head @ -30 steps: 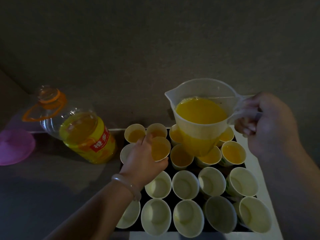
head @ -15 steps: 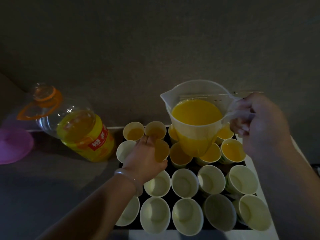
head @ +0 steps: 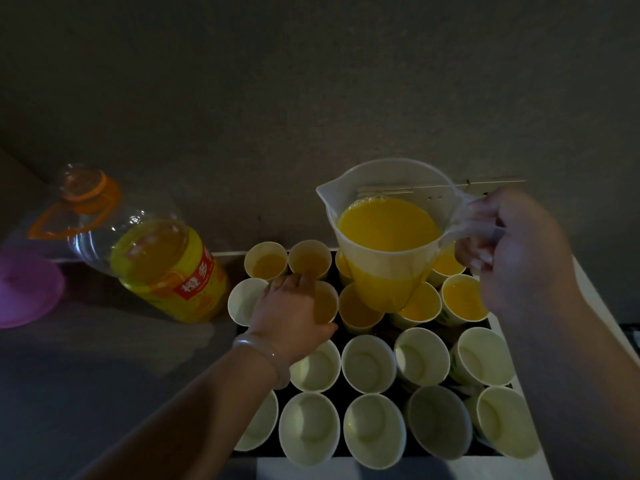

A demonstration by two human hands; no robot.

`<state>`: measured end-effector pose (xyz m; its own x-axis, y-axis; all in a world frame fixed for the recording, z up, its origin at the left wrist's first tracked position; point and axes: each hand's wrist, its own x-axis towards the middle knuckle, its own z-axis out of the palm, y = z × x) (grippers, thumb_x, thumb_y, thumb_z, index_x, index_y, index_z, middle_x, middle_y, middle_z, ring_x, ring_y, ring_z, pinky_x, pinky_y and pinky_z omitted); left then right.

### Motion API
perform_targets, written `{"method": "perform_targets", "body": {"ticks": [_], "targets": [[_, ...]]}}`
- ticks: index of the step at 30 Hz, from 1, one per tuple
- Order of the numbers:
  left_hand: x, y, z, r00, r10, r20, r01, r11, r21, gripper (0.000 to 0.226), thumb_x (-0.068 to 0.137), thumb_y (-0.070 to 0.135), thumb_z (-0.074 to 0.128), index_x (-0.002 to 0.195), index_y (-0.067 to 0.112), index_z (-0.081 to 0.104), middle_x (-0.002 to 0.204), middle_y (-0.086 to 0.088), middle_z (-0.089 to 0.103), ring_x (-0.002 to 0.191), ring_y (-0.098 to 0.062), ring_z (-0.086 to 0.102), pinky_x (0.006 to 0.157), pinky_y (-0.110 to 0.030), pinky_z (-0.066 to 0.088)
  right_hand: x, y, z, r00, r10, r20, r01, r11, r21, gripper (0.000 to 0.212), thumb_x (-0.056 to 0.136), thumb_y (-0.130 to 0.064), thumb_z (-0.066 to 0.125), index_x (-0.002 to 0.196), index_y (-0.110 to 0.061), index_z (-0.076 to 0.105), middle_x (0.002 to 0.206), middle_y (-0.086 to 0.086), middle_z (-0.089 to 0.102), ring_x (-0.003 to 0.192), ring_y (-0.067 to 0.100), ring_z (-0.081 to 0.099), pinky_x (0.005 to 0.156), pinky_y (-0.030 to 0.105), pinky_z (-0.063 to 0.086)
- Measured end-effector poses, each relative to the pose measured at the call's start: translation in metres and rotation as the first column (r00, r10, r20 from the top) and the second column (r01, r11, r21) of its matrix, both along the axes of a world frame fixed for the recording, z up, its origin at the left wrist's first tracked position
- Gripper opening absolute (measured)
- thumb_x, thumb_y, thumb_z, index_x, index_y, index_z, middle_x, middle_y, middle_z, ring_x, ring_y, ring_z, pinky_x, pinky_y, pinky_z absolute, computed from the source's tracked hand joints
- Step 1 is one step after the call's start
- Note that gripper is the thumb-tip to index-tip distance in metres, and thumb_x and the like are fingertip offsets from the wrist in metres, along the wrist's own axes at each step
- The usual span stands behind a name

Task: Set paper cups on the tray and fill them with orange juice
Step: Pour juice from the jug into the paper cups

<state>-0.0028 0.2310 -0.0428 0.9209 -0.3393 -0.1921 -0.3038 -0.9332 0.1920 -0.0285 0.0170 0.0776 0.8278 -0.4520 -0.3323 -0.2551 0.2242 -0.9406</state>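
Note:
A black tray (head: 335, 271) carries several paper cups. The two far rows hold orange juice, apart from one empty cup (head: 244, 301) at the left of the second row. The two near rows, such as cup (head: 369, 363), are empty. My right hand (head: 516, 258) grips the handle of a clear plastic pitcher (head: 388, 237), half full of juice and held upright above the filled cups. My left hand (head: 294, 313) holds a filled cup (head: 327, 306) in the second row, its thumb along the cup's near side. The hand hides most of that cup.
A large juice bottle (head: 166, 268) with a yellow label and an orange handle stands left of the tray. A purple lid (head: 24, 289) lies at the far left edge. A dark wall rises right behind the tray. A white surface (head: 588, 282) borders the tray's right side.
The pitcher has shifted slightly left above the filled cups. My left hand has slid a little left and farther over the second-row cup.

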Motion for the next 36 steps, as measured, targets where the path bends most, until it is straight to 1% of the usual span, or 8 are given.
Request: {"method": "perform_targets", "body": {"ticks": [4,7,16,21,26,30,33,36], "targets": [[0.001,0.0,0.002,1.0,-0.008,0.028,0.007,0.999,0.053,0.092,0.076,0.065,0.061,0.145,0.017,0.022,0.142,-0.006,0.041,0.132,-0.025,0.035,0.109,-0.037,0.03,-0.008,0.0,-0.003,0.995,0.046,0.087,-0.034,0.99,-0.138,0.038,0.095,-0.015,0.046,0.059,-0.023,0.056,0.041,-0.012,0.051,0.038,0.0,0.046,0.044,0.018,0.039],[0.001,0.0,0.005,0.999,-0.006,0.035,0.003,0.997,0.076,0.088,0.076,0.067,0.059,0.142,0.017,0.027,0.138,-0.006,0.045,0.128,-0.025,0.039,0.106,-0.037,0.032,-0.002,0.002,0.001,1.0,-0.018,0.017,0.018,1.0,0.003,0.06,0.092,-0.012,0.046,0.032,-0.017,0.046,0.032,-0.005,0.034,0.026,0.006,0.029,0.044,0.027,0.025],[-0.009,0.035,0.028,0.964,0.138,0.23,-0.093,0.976,-0.195,0.062,0.079,0.06,0.057,0.121,0.015,0.051,0.121,-0.001,0.052,0.111,-0.018,0.049,0.091,-0.033,0.046,-0.003,0.011,0.002,0.991,-0.017,0.135,0.011,0.999,0.046,0.062,0.088,-0.008,0.042,0.027,-0.018,0.044,0.033,-0.006,0.03,0.029,0.007,0.023,0.038,0.022,0.018],[-0.013,0.068,0.02,0.96,0.278,0.038,-0.255,0.921,-0.294,0.076,0.076,0.053,0.068,0.139,0.023,0.037,0.138,0.0,0.042,0.127,-0.019,0.039,0.1,-0.037,0.041,-0.004,0.015,0.002,0.988,-0.021,0.15,0.02,1.0,0.01,0.062,0.088,-0.009,0.042,0.027,-0.018,0.046,0.034,-0.006,0.029,0.029,0.007,0.023,0.038,0.021,0.019],[-0.007,0.071,0.0,0.936,0.338,-0.096,-0.351,0.918,-0.186,0.081,0.069,0.062,0.068,0.133,0.021,0.041,0.13,-0.002,0.047,0.12,-0.023,0.046,0.095,-0.043,0.047,-0.002,0.02,0.003,0.988,-0.051,0.144,0.046,0.998,0.043,0.061,0.088,-0.008,0.043,0.028,-0.018,0.048,0.035,-0.006,0.03,0.029,0.007,0.022,0.039,0.02,0.018],[0.001,0.068,-0.01,0.936,0.338,-0.102,-0.349,0.93,-0.119,0.074,0.068,0.064,0.066,0.123,0.018,0.046,0.118,-0.003,0.052,0.111,-0.022,0.051,0.094,-0.039,0.047,-0.004,0.024,0.002,0.986,-0.046,0.16,0.038,0.998,0.048,0.061,0.088,-0.009,0.042,0.028,-0.019,0.046,0.035,-0.006,0.029,0.03,0.007,0.022,0.039,0.02,0.018],[0.008,0.068,-0.018,0.946,0.319,-0.064,-0.322,0.945,-0.062,0.074,0.061,0.073,0.046,0.113,0.021,0.052,0.109,-0.002,0.055,0.097,-0.018,0.055,0.084,-0.034,0.05,-0.006,0.027,0.002,0.981,-0.033,0.189,0.023,0.998,0.054,0.06,0.087,-0.007,0.041,0.028,-0.019,0.043,0.034,-0.006,0.028,0.029,0.007,0.021,0.038,0.02,0.017],[0.007,0.067,-0.015,0.954,0.295,-0.049,-0.298,0.953,-0.055,0.055,0.073,0.06,0.044,0.107,0.018,0.05,0.106,-0.002,0.055,0.089,-0.017,0.051,0.076,-0.033,0.047,-0.006,0.028,0.003,0.989,-0.034,0.145,0.028,0.999,0.042,0.062,0.088,-0.008,0.041,0.027,-0.018,0.043,0.034,-0.006,0.029,0.029,0.007,0.023,0.037,0.02,0.019]]}}
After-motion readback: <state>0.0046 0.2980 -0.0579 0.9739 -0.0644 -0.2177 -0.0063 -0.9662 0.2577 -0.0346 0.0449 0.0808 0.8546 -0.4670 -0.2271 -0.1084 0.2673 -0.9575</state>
